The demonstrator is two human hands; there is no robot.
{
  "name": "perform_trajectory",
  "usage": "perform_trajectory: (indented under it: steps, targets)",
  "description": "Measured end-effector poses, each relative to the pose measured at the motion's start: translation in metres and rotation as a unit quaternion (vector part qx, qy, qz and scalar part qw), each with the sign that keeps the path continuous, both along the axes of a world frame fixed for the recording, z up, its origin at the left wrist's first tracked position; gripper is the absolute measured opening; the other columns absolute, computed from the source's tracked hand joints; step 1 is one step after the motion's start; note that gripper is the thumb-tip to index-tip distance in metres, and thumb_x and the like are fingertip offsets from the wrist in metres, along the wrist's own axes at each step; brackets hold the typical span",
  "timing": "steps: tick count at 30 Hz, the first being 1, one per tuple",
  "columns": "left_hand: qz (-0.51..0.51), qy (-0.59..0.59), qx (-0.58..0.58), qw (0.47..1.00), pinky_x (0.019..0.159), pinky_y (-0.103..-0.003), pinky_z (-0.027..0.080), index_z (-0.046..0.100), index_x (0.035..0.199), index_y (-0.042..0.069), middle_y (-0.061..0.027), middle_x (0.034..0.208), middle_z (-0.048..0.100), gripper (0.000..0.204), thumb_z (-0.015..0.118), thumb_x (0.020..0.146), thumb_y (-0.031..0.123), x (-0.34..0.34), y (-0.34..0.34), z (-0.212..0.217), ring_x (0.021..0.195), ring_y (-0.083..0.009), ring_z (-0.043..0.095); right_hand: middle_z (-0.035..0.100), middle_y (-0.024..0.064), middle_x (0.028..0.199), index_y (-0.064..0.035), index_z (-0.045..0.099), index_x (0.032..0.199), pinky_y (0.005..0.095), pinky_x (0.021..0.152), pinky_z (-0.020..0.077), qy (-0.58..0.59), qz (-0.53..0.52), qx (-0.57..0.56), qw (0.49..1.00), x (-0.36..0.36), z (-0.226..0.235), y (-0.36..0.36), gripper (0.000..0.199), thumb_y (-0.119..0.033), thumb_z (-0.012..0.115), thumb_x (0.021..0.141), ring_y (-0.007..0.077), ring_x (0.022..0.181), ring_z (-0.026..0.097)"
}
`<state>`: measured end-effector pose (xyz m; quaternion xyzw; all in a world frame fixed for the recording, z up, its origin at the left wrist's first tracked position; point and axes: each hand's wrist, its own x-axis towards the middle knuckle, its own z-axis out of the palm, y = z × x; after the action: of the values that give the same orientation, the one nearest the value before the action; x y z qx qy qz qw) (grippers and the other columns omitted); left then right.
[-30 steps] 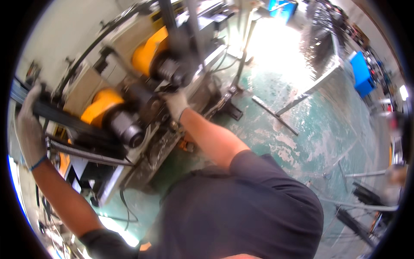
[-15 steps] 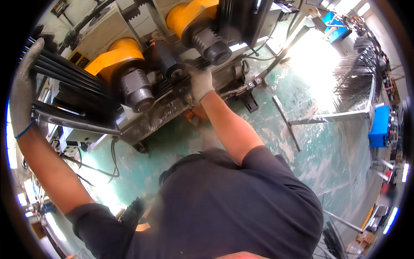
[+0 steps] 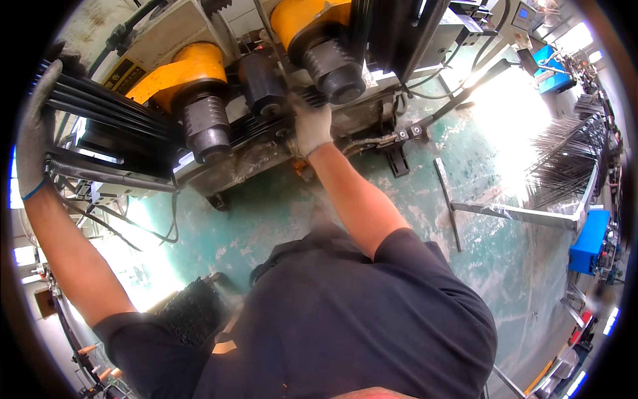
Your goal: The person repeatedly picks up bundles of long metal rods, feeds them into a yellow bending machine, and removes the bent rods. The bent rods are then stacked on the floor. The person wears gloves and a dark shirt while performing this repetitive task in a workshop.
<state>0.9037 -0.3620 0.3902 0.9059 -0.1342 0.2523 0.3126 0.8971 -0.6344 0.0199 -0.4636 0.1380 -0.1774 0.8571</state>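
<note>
A bundle of long black bars (image 3: pixel 109 100) runs from the upper left into the machine. My left hand (image 3: pixel 36 130), in a grey-white glove, is closed around the bundle's left part, with one digit stretched up along its outer side. My right hand (image 3: pixel 311 125), gloved too, reaches in at the machine's front between two yellow clamp heads. Its soiled, slightly blurred fingers are closed on the same bars, just right of a dark hexagonal block (image 3: pixel 261 86). Threaded steel ends (image 3: pixel 207 126) hang from the left yellow head (image 3: pixel 194 63) and from the right yellow head (image 3: pixel 296 23).
A ribbed hose (image 3: pixel 100 171) and cables lie below the bars on the left. Right of the machine are a metal floor frame (image 3: pixel 512 211), a pile of thin rods (image 3: pixel 565 163) and a blue box (image 3: pixel 589 243). A dark bristly heap (image 3: pixel 193 309) lies by my left elbow.
The view has shifted slightly, so the floor frame and blue box appear lower. Both hands keep nearly the same places on the bars.
</note>
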Motion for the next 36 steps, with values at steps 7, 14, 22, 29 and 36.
perform_trajectory:
  steps: [7, 14, 22, 29, 36]
  targets:
    - [-0.079, -0.045, 0.191, 0.977, 0.097, -0.032, 0.055, 0.068, 0.128, 0.001, -0.0143, 0.118, 0.072, 0.032, 0.053, 0.105, 0.018, 0.065, 0.106, -0.003, 0.108, -0.0218, 0.071, 0.069, 0.0073, 0.096, 0.0045, 0.068, 0.107, 0.0348, 0.074, 0.0504, 0.015, 0.026, 0.049, 0.998, -0.001, -0.005, 0.002, 0.026, -0.009, 0.075, 0.087, 0.0177, 0.082, 0.062]
    - [-0.126, 0.02, 0.122, 0.984, 0.107, -0.036, 0.054, 0.06, 0.143, 0.012, -0.0099, 0.129, 0.072, 0.04, 0.05, 0.105, 0.007, 0.014, 0.095, 0.004, 0.121, -0.0234, 0.069, 0.069, 0.0056, 0.095, 0.0039, 0.067, 0.109, 0.0351, 0.078, 0.0494, 0.017, 0.034, 0.131, 0.991, -0.003, -0.011, -0.004, 0.027, -0.008, 0.075, 0.087, 0.0181, 0.083, 0.062]
    - [0.027, -0.084, -0.081, 0.993, 0.11, -0.042, 0.05, 0.052, 0.144, -0.007, -0.0216, 0.134, 0.063, 0.044, 0.046, 0.11, 0.019, -0.224, 0.052, -0.067, 0.122, -0.0317, 0.064, 0.069, 0.0027, 0.093, -0.001, 0.067, 0.105, 0.0312, 0.075, 0.0535, 0.128, 0.004, 0.054, 0.99, -0.203, 0.003, -0.108, 0.016, -0.002, 0.071, 0.09, 0.0138, 0.083, 0.064]
    - [-0.072, 0.019, -0.515, 0.854, 0.107, -0.046, 0.049, 0.058, 0.132, 0.0, -0.0164, 0.123, 0.063, 0.036, 0.057, 0.097, 0.007, -0.29, -0.012, -0.235, 0.113, -0.0256, 0.061, 0.069, 0.0099, 0.08, 0.0005, 0.06, 0.108, 0.0365, 0.063, 0.0545, 0.301, -0.305, -0.229, 0.874, -0.412, -0.034, -0.361, 0.045, -0.043, 0.067, 0.101, 0.0173, 0.067, 0.067]
    - [-0.078, 0.442, -0.706, 0.547, 0.096, -0.04, 0.053, 0.07, 0.106, -0.001, -0.0163, 0.105, 0.074, 0.025, 0.057, 0.098, 0.019, -0.393, -0.3, -0.394, 0.099, -0.029, 0.07, 0.072, 0.0146, 0.081, -0.0026, 0.067, 0.1, 0.042, 0.07, 0.0533, 0.295, -0.55, -0.442, 0.644, -0.575, 0.001, -0.649, 0.039, -0.041, 0.074, 0.094, 0.0281, 0.074, 0.07]
